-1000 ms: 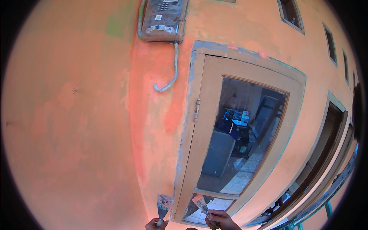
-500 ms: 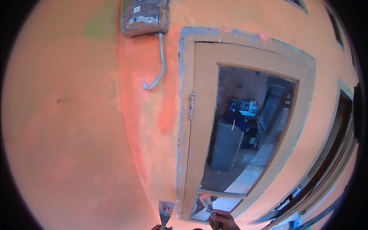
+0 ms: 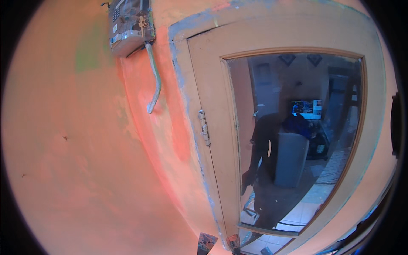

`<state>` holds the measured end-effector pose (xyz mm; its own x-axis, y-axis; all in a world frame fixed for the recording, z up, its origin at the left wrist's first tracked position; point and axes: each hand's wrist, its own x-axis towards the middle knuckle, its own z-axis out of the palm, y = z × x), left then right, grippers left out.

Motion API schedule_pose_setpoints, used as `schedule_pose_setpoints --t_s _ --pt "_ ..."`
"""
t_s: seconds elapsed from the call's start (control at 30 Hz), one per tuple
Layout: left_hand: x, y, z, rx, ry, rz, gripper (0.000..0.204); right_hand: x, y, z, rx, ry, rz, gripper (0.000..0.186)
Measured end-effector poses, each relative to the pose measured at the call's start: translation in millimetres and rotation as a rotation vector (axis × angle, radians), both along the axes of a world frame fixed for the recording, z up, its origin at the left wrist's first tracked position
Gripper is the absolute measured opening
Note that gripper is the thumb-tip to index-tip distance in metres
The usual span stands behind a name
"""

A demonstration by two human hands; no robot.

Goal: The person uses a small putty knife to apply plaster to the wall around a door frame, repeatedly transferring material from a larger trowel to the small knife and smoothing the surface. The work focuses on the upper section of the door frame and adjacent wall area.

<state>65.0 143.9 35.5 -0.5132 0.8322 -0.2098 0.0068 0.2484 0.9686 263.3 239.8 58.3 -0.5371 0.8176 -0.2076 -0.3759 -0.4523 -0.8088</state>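
Two putty knives rise from the lower edge, and both of my hands lie out of the picture below them. The left putty knife [image 3: 206, 244] has a wide dark blade smeared with pinkish filler, standing against the orange wall [image 3: 106, 178]. A narrower putty knife [image 3: 233, 243] is just right of it, its blade stained reddish-brown, overlapping the lower corner of the door frame. Both handles are cut off. Next to the blades is the beige door [image 3: 216, 127] with a glass pane and blue-grey patches along its frame edge.
A grey meter box [image 3: 131, 32] hangs on the wall at upper left, with a bent grey pipe [image 3: 155, 80] below it. A metal hinge [image 3: 205, 128] juts from the door's left side. Through the glass pane [image 3: 263, 85] show a chair and a lit screen.
My view has shifted closer to the door and tilted. The two putty knives now sit lower and nearer each other, and my hands have dropped out of sight.
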Motion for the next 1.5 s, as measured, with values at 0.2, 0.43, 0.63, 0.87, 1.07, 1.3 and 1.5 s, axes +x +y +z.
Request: schedule_pose_setpoints --t_s 0.2,0.43,0.63,0.87,1.07,1.3,1.5 --pt "8 15 2 -0.031 -0.010 0.008 0.018 7 3 8 -0.013 -0.101 0.008 0.013" --pt "-5 25 -46 -0.021 -0.015 -0.094 0.015 9 7 -15 -0.033 -0.186 -0.057 0.016" --pt "-7 31 -46 -0.152 -0.114 -0.150 0.014 10 13 -10 -0.015 -0.135 -0.118 0.018" --pt "-7 34 -80 -0.088 -0.120 -0.181 0.016 16 20 -18 0.016 -0.045 -0.151 0.023" --pt "0 40 -65 -0.101 -0.023 -0.242 0.019 15 23 -18 0.021 -0.057 -0.164 0.024" --pt "-1 31 -50 -0.087 -0.034 -0.240 0.019 16 20 -17 0.040 -0.078 -0.093 0.018" --pt "-14 33 -3 -0.037 0.039 -0.258 0.021 3 14 1 -0.002 -0.001 -0.125 0.020"
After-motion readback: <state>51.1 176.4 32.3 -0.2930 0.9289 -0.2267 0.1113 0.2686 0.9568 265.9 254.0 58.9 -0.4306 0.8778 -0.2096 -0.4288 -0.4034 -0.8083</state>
